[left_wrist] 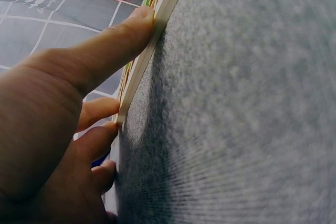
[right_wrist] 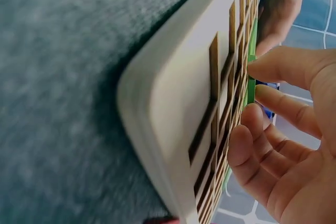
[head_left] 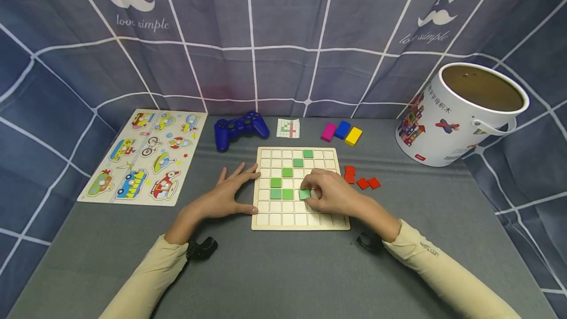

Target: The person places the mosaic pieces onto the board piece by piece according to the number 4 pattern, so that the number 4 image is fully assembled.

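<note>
Right hand (head_left: pixel 330 193) fingertips pinching green tile (head_left: pixel 304 194) (over grid board (head_left: pixel 266 220)).

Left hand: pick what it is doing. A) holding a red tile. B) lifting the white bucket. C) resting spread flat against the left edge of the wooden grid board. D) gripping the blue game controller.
C: the left hand lies spread on the cloth with fingers and thumb against the left edge of the wooden grid board; the left wrist view shows the fingertips touching that edge.
</note>
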Action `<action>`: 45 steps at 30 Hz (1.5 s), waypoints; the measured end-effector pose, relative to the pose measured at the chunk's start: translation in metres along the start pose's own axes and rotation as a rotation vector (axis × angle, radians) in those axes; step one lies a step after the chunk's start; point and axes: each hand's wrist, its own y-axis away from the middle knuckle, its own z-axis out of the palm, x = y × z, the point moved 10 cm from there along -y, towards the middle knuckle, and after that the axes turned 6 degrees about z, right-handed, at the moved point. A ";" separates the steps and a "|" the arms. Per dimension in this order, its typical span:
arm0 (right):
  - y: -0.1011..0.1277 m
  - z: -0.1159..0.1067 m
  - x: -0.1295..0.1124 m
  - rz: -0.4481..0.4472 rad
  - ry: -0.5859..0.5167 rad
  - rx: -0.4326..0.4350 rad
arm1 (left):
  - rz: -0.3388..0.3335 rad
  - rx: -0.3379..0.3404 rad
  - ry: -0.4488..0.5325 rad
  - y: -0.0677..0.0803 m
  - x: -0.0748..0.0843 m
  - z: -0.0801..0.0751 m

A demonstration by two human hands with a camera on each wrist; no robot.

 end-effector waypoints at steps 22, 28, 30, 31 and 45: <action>-0.008 0.010 -0.005 0.050 -0.011 -0.052 | 0.001 0.000 -0.004 0.001 -0.002 0.004; -0.007 0.005 -0.003 0.051 -0.014 -0.015 | 0.001 0.002 -0.007 0.000 -0.002 0.003; -0.004 0.002 0.000 0.063 -0.018 0.006 | 0.004 0.002 -0.008 0.000 -0.002 0.003; -0.003 0.000 0.003 0.074 -0.019 0.018 | 0.005 0.002 -0.009 0.000 -0.001 0.003; 0.032 -0.062 0.072 0.231 0.028 0.124 | 0.002 0.004 -0.004 0.000 0.000 0.000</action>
